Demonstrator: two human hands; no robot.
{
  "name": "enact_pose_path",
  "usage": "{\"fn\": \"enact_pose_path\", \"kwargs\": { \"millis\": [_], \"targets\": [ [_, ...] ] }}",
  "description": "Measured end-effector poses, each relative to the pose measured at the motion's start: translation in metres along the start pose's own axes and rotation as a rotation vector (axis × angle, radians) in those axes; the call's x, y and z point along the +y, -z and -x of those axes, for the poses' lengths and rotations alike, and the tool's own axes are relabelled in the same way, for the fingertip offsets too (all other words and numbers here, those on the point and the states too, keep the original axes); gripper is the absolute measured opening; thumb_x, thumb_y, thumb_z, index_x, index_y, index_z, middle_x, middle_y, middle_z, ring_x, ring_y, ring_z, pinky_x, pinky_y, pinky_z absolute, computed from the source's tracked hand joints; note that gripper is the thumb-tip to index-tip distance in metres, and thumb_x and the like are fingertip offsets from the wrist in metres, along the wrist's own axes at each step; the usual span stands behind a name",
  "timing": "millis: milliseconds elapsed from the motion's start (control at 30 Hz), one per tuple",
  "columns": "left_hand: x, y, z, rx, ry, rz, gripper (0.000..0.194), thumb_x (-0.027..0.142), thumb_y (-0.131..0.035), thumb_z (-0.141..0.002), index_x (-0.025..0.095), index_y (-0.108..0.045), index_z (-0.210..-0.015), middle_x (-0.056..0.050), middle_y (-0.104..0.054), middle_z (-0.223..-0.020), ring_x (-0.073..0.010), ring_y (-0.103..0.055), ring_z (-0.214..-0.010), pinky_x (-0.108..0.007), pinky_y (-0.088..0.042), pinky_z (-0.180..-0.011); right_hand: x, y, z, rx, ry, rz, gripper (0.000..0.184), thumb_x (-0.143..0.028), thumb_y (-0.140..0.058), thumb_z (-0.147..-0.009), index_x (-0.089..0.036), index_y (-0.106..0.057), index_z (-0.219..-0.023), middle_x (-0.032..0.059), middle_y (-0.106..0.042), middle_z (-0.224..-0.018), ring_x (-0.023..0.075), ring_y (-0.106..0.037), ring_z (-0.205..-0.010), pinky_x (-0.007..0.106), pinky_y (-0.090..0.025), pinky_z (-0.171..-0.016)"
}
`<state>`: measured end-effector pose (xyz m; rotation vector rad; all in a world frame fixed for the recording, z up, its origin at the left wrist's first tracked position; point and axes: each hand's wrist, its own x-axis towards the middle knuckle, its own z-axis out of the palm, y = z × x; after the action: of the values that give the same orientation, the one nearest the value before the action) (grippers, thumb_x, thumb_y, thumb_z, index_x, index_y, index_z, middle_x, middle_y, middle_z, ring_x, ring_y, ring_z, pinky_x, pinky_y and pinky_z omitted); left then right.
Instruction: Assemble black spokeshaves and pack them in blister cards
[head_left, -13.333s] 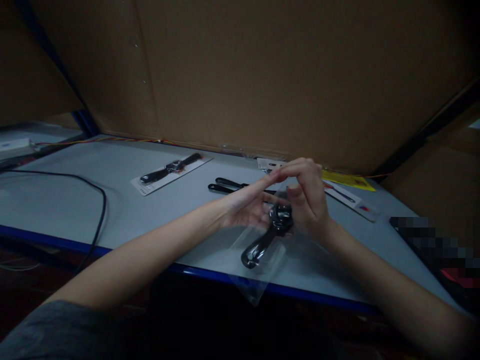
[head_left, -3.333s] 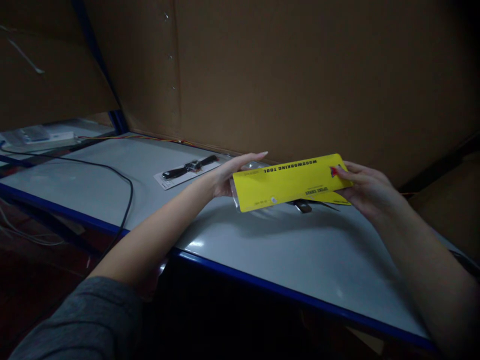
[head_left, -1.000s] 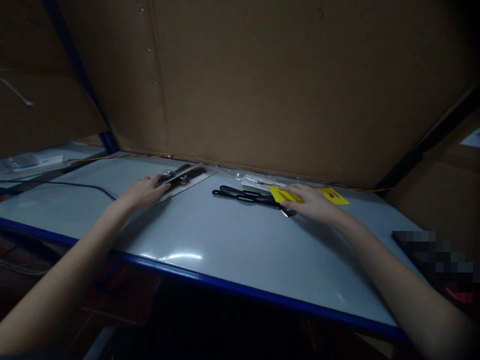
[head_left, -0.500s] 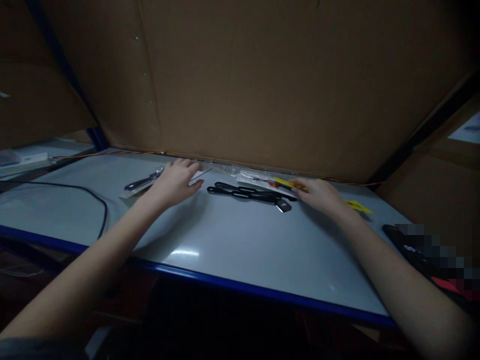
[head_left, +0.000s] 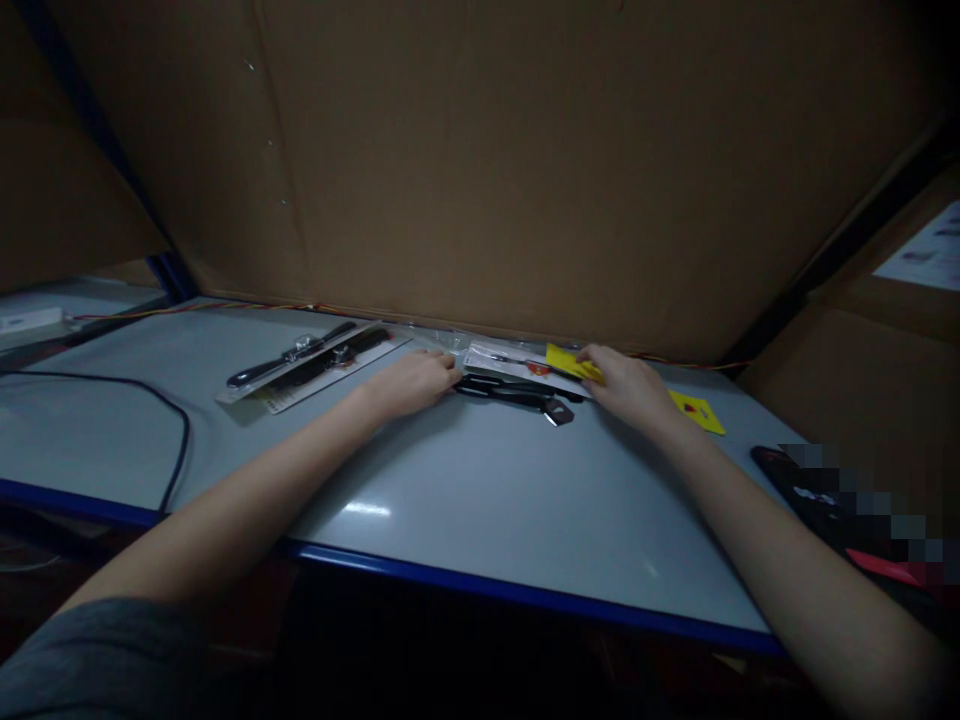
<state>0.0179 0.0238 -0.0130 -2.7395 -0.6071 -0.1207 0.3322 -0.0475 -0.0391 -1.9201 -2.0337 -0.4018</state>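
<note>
My left hand (head_left: 417, 384) is closed on the left ends of two black-handled tools (head_left: 504, 388) lying side by side on the table. One has a dark, angular head with a bright metal edge at its right end. My right hand (head_left: 628, 388) pinches a yellow card (head_left: 570, 360) at the right end of a clear-and-white blister pack (head_left: 487, 357). A slim tool with a red-orange patch shows in that pack. To the left of my left hand, two more packs with dark-handled tools (head_left: 291, 360) lie slanted. The left fingertips are partly hidden.
A second yellow card (head_left: 697, 411) lies right of my right hand. A black-and-red object (head_left: 810, 500) rests at the table's right edge. A black cable (head_left: 184, 430) curves across the left side. Cardboard (head_left: 480, 180) rises behind the table, with thin wires along its foot.
My left hand has moved right, away from the slanted packs to the black handles, and its fingers have closed. My right hand stays at the yellow card. The view has shifted slightly.
</note>
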Motion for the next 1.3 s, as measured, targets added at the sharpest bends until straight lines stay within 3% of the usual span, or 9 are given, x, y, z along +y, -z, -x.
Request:
{"fn": "enact_pose_path", "kwargs": {
  "millis": [100, 200, 333, 500, 733, 867, 1067, 1200, 1300],
  "targets": [
    [0.000, -0.001, 0.004, 0.034, -0.028, -0.010, 0.025, 0.020, -0.038, -0.089, 0.014, -0.061, -0.099, -0.009, -0.061, -0.092, -0.0185, -0.056, -0.085, -0.030, -0.039, -0.078, -0.001, 0.007, -0.001, 0.037, 0.054, 0.022, 0.032, -0.010, -0.044, -0.072, -0.022, -0.064, -0.094, 0.0105, -0.057, -0.104, 0.0266, -0.053, -0.095, 0.038, -0.043, -0.074],
    [-0.001, 0.000, 0.007, 0.057, 0.000, 0.080, 0.024, 0.031, -0.044, -0.089, 0.016, -0.062, -0.093, -0.008, -0.060, -0.089, -0.0179, -0.055, -0.080, -0.030, -0.038, -0.076, -0.004, 0.013, 0.000, -0.033, 0.134, 0.006, 0.024, -0.015, -0.049, -0.073, -0.024, -0.070, -0.080, 0.0098, -0.054, -0.099, 0.0270, -0.049, -0.097, 0.040, -0.042, -0.079],
    [-0.003, -0.001, 0.010, 0.060, 0.068, 0.264, 0.034, 0.047, -0.048, -0.086, 0.016, -0.062, -0.082, -0.006, -0.055, -0.086, -0.0164, -0.051, -0.080, -0.027, -0.037, -0.072, -0.009, 0.014, 0.003, -0.137, 0.170, -0.019, 0.024, -0.026, -0.050, -0.078, -0.027, -0.073, -0.087, 0.0102, -0.054, -0.098, 0.0274, -0.047, -0.096, 0.042, -0.042, -0.081],
    [0.000, -0.002, 0.009, 0.065, 0.146, 0.390, 0.034, 0.052, -0.062, -0.074, 0.018, -0.065, -0.074, -0.006, -0.051, -0.096, -0.0218, -0.044, -0.097, -0.031, -0.033, -0.085, -0.014, 0.012, 0.005, -0.155, 0.155, -0.024, 0.027, -0.033, -0.051, -0.080, -0.026, -0.072, -0.095, 0.0114, -0.054, -0.098, 0.0288, -0.047, -0.096, 0.043, -0.042, -0.081],
    [0.008, 0.013, 0.010, -0.117, 0.284, 0.448, 0.036, 0.049, -0.070, -0.066, 0.022, -0.068, -0.088, -0.006, -0.049, -0.099, -0.0247, -0.042, -0.102, -0.033, -0.033, -0.088, -0.017, 0.014, 0.003, -0.164, 0.108, -0.054, 0.027, -0.039, -0.051, -0.081, -0.025, -0.072, -0.092, 0.0121, -0.055, -0.096, 0.0295, -0.048, -0.098, 0.043, -0.042, -0.081],
    [0.007, 0.023, 0.015, -0.192, 0.243, 0.451, 0.041, 0.047, -0.069, -0.066, 0.025, -0.065, -0.100, -0.005, -0.051, -0.100, -0.0220, -0.045, -0.098, -0.030, -0.036, -0.084, -0.010, 0.012, 0.003, -0.187, 0.105, -0.062, 0.027, -0.039, -0.052, -0.081, -0.027, -0.072, -0.095, 0.0119, -0.056, -0.095, 0.0298, -0.049, -0.097, 0.043, -0.042, -0.081],
    [0.009, 0.036, 0.020, -0.346, 0.195, 0.606, 0.045, 0.042, -0.069, -0.063, 0.022, -0.065, -0.103, -0.005, -0.056, -0.104, -0.0184, -0.050, -0.096, -0.024, -0.040, -0.081, 0.001, 0.002, 0.002, -0.243, 0.069, 0.018, 0.036, -0.029, -0.043, -0.085, -0.029, -0.067, -0.112, 0.0133, -0.056, -0.092, 0.0286, -0.052, -0.092, 0.041, -0.042, -0.079],
    [0.019, 0.041, 0.018, -0.454, 0.199, 0.681, 0.055, 0.054, -0.065, -0.062, 0.019, -0.065, -0.105, -0.008, -0.059, -0.105, -0.0196, -0.052, -0.092, -0.026, -0.041, -0.078, -0.001, 0.002, 0.000, -0.179, 0.000, 0.033, 0.044, -0.022, -0.037, -0.086, -0.025, -0.060, -0.123, 0.0133, -0.059, -0.100, 0.0268, -0.056, -0.094, 0.037, -0.044, -0.079],
    [0.028, 0.042, 0.014, -0.449, 0.171, 0.677, 0.063, 0.065, -0.059, -0.063, 0.015, -0.066, -0.102, -0.011, -0.058, -0.106, -0.0220, -0.051, -0.094, -0.027, -0.041, -0.078, -0.002, 0.005, -0.003, -0.104, -0.114, 0.028, 0.047, -0.019, -0.036, -0.084, -0.024, -0.057, -0.126, 0.0107, -0.062, -0.111, 0.0262, -0.059, -0.097, 0.036, -0.045, -0.080]
  ]
}}
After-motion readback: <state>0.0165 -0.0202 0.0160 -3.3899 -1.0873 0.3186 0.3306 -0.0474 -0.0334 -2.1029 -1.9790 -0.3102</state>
